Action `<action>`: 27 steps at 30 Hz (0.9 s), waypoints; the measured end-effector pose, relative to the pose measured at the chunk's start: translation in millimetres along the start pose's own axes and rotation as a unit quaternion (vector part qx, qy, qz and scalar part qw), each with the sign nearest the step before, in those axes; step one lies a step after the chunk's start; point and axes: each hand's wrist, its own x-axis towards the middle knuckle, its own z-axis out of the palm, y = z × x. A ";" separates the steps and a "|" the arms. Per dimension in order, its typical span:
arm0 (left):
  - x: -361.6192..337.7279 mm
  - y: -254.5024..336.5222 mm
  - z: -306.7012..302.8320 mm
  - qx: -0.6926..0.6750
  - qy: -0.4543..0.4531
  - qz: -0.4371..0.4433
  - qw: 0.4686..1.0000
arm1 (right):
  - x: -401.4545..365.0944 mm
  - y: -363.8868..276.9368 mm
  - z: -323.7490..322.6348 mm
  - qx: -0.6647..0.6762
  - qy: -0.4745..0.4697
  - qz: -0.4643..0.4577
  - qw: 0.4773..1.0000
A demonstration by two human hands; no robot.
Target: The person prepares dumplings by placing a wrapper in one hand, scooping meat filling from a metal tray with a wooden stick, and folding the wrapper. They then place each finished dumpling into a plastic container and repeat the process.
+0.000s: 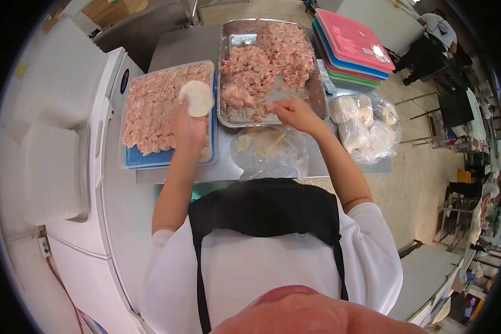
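A round pale dough wrapper (196,98) lies in my left hand (188,127), held above the right part of a tray of shaped meat dumplings (160,106). My fingers there are partly blurred. My right hand (291,113) is closed round the thin handle of a small scooping tool (268,106). A lump of ground meat (239,96) covers the tool's far end, so its shape is hidden. Both are over the near end of a metal pan (228,118), which holds a large mass of ground meat mixture (286,53). An open plastic bag of wrappers (267,146) sits just below the pan.
Stacked coloured lids (353,42) stand at the table's back right. Bagged wrappers (367,125) lie near the right edge. A white freezer (108,167) flanks the table on the left. Farther right, another person (437,39) bends over beside chairs and tables.
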 end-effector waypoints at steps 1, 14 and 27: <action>-1.5 -11.9 17.0 -0.024 -0.017 -0.040 0.999 | -1.6 -2.4 -2.8 0.021 0.031 -0.009 0.999; 0.9 -70.5 95.9 -0.095 -0.001 -0.151 0.984 | -47.2 -8.9 -19.6 -0.300 0.206 -0.146 0.920; -7.3 -73.5 115.9 -0.146 -0.059 -0.136 0.978 | -50.0 -0.6 -80.3 -0.250 0.159 -0.276 0.914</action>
